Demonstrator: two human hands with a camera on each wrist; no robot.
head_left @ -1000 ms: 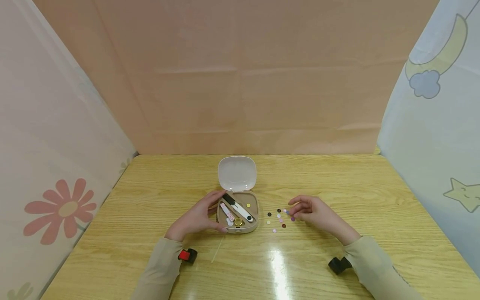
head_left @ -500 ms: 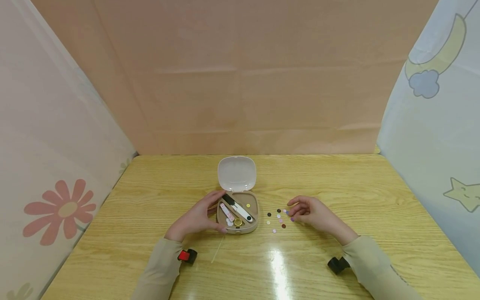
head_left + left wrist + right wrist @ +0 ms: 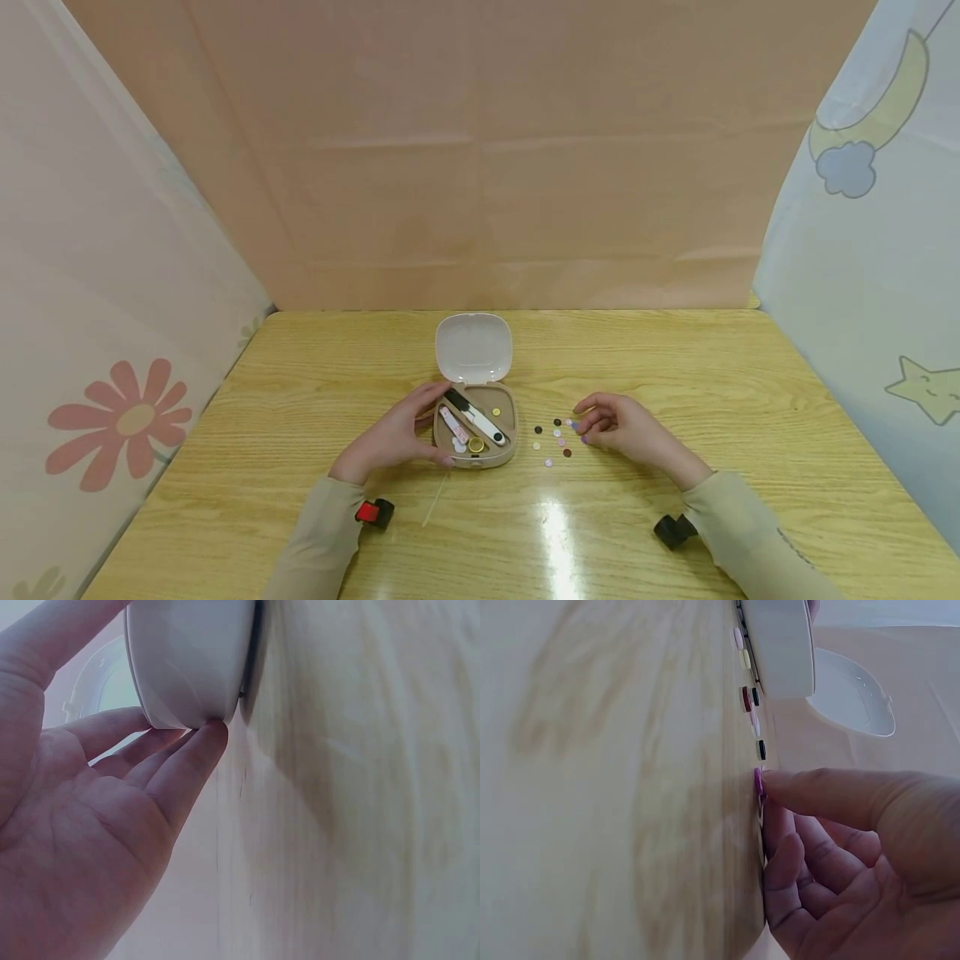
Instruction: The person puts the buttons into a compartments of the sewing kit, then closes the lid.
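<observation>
My left hand (image 3: 390, 437) grips the near left side of a small beige box (image 3: 495, 458), its thumb at the front and fingers at the back corner. The pale lid (image 3: 474, 348) stands raised. Inside lie a white tool with a black end (image 3: 480, 422), a pink-and-white patterned piece (image 3: 453, 425), a gold ring (image 3: 476, 445) and a yellow button (image 3: 497, 412). My right hand (image 3: 626, 427) is at the right edge of the scattered buttons. In the right wrist view its thumb and a curled finger pinch a purple button (image 3: 758, 781) at the table surface.
Several small loose buttons, among them a brown one (image 3: 567, 453) and a black one (image 3: 538, 430), lie between box and right hand. A thin pale strip (image 3: 435, 500) lies before the box. Cloth walls (image 3: 480, 167) enclose the wooden table (image 3: 337, 350).
The right hand has shifted very slightly left at the purple button. The left hand and the box have stayed in place.
</observation>
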